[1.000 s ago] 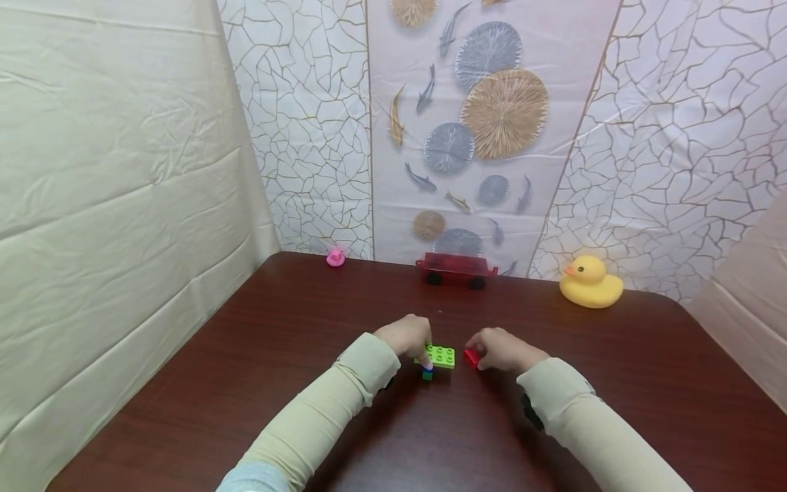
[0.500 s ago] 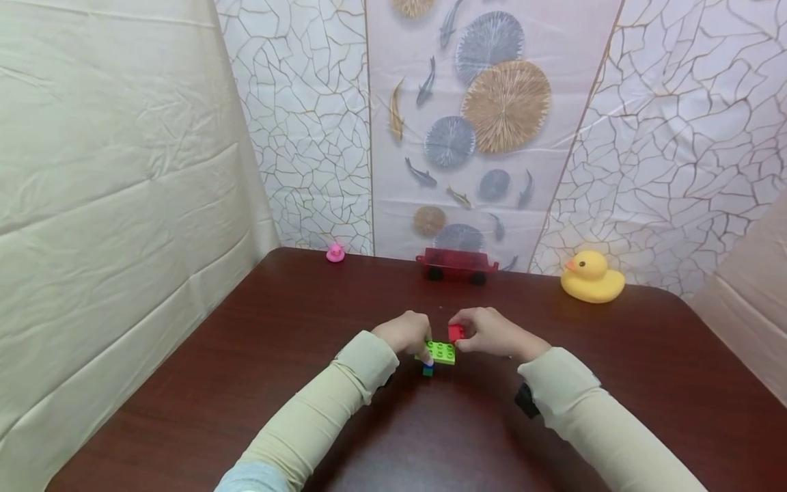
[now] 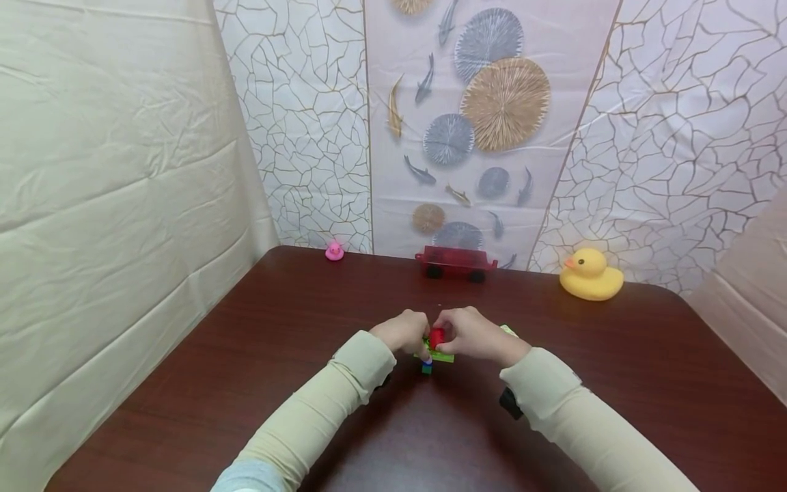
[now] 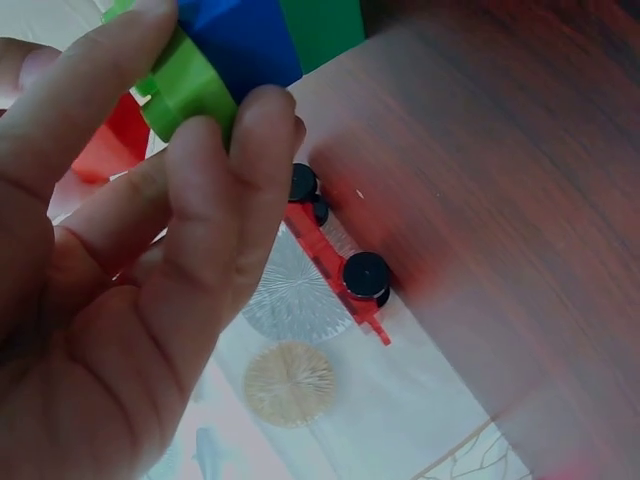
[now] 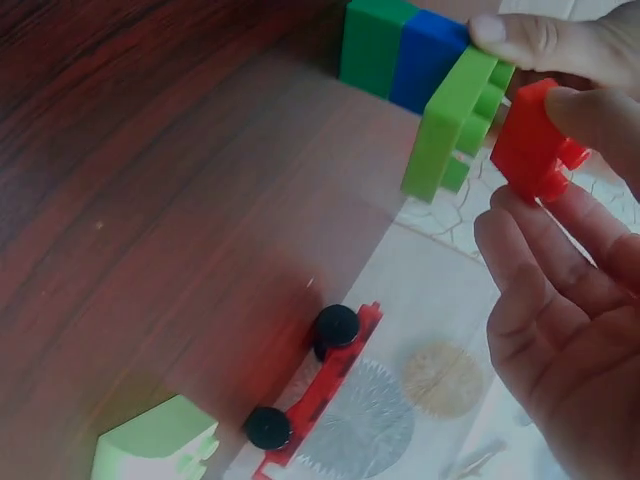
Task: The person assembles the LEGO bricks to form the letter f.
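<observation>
My left hand (image 3: 401,333) steadies a small stack: a flat lime-green building block (image 5: 445,140) on top of a blue block (image 5: 428,60), with a dark green block (image 5: 375,45) below on the table. Its fingers and thumb grip around the lime-green piece and the blue one. Between thumb and fingertips, my right hand (image 3: 476,335) pinches a red block (image 5: 530,140), studs facing up. The red block sits close over the studs of the lime-green piece, a narrow gap showing in the right wrist view.
A pale green block (image 5: 155,440) lies on the dark wooden table (image 3: 406,430), partly behind my right hand in the head view. Along the back edge stand a pink duck (image 3: 335,252), a red wheeled wagon (image 3: 456,262) and a yellow duck (image 3: 591,277). Cloth hangs behind.
My right hand has lifted the red block from the right of the stack and carried it left over the lime-green piece. The left hand has stayed at the stack.
</observation>
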Motion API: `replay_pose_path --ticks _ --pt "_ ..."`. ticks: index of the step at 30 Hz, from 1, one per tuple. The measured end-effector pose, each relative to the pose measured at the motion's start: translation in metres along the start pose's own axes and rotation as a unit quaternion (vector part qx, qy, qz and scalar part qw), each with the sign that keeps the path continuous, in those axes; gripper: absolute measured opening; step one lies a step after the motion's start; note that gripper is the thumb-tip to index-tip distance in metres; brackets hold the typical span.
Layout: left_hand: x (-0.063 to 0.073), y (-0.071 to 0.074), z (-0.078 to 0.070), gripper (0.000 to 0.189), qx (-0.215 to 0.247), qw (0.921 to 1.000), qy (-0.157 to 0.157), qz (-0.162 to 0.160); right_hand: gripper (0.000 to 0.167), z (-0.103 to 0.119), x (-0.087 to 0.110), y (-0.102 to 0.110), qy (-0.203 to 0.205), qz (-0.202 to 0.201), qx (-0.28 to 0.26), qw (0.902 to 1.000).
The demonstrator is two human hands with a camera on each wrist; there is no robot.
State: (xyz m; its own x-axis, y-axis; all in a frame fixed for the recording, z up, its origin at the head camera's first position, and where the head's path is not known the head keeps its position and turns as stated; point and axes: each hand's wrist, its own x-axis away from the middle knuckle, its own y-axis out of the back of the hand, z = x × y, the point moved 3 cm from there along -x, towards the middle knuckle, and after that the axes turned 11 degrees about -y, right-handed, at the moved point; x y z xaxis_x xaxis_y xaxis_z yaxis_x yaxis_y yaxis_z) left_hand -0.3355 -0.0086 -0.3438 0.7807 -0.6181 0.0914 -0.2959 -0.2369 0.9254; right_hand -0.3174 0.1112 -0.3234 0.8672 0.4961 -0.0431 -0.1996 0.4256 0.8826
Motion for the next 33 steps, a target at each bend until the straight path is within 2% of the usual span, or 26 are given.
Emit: replay_pose_path --ticks 8,19,22,28,33 --pt "-0.001 0.001 0.002 0.017 0.024 0.9994 -0.019 -0.013 0.026 0.007 -0.004 -0.002 -0.002 0.000 0.032 0.9995" --pt "-0.001 -0.001 0.004 0.020 0.027 0.9994 -0.018 -0.012 0.015 0.016 -0.012 -0.005 -0.022 0.005 0.098 0.9950" --pt "0.001 0.000 0.004 0.022 0.032 0.9991 -0.024 -0.014 0.014 0.020 -0.013 -0.005 -0.036 0.014 0.096 0.9946" --pt "0.005 0.004 0.010 0.020 0.069 0.9972 -0.027 -0.006 0.013 0.026 -0.020 -0.004 -0.061 0.042 0.098 0.9924" --pt "0.006 0.008 0.012 0.017 0.080 0.9963 -0.032 -0.004 0.015 0.026 -0.024 -0.003 -0.094 0.050 0.082 0.9910"
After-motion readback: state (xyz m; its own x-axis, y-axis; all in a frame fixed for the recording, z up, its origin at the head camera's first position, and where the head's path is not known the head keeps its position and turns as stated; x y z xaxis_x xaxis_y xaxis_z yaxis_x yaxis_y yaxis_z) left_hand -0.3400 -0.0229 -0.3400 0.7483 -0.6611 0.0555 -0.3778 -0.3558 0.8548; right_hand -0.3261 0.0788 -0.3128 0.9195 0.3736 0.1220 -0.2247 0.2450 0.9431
